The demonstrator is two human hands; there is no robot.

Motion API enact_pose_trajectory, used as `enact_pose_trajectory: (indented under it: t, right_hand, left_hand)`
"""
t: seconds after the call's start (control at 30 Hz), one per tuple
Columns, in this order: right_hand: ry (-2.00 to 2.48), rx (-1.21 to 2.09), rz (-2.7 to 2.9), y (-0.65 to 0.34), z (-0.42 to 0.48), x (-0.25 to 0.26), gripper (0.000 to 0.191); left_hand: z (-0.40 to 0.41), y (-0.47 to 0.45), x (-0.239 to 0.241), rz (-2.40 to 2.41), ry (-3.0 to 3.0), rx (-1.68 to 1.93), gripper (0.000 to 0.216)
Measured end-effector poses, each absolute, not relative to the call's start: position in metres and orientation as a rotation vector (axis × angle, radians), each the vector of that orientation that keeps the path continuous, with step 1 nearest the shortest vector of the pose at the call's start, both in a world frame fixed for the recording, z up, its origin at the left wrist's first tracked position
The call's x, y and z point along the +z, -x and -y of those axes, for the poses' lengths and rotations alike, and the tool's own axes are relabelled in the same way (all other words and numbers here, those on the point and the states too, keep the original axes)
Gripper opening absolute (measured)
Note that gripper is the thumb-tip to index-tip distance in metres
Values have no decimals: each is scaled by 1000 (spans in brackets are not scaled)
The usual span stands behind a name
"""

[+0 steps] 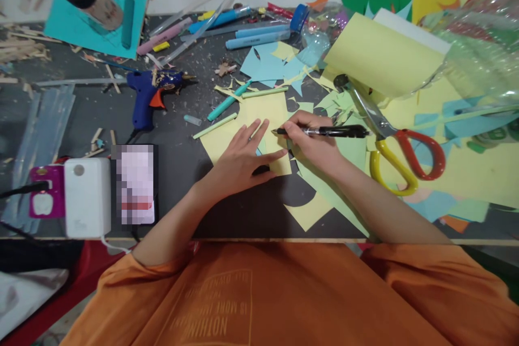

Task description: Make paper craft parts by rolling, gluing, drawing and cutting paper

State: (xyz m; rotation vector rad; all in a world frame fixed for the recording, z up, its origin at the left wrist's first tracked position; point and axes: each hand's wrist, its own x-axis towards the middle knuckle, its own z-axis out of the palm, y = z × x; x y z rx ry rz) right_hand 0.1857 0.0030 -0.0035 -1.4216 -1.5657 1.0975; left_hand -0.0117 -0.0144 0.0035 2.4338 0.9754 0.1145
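My left hand (243, 157) lies flat with fingers spread on a pale yellow sheet of paper (263, 111), pinning it to the dark table. My right hand (312, 138) is closed round a black pen (332, 131), which lies almost level with its tip pointing left onto the yellow sheet, just beyond my left fingertips. Green and yellow paper offcuts lie under and around my right wrist.
Scissors with red and yellow handles (399, 154) lie right of the pen. A blue glue gun (148, 92) sits at the left, a phone (135, 184) and white charger (87, 197) near the table edge. Markers, paper scraps, coloured sheets and clear plastic crowd the back.
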Motion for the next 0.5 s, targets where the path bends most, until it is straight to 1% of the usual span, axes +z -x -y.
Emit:
enact_pose_trajectory:
  t: [0.23, 0.5]
  right_hand:
    - [1467, 1001, 1398, -188, -4, -3, 26]
    - [1453, 1030, 1535, -187, -4, -1, 29]
  left_hand:
    - [15, 13, 2, -976, -2455, 129, 45]
    - [14, 12, 4, -979, -2435, 119, 44]
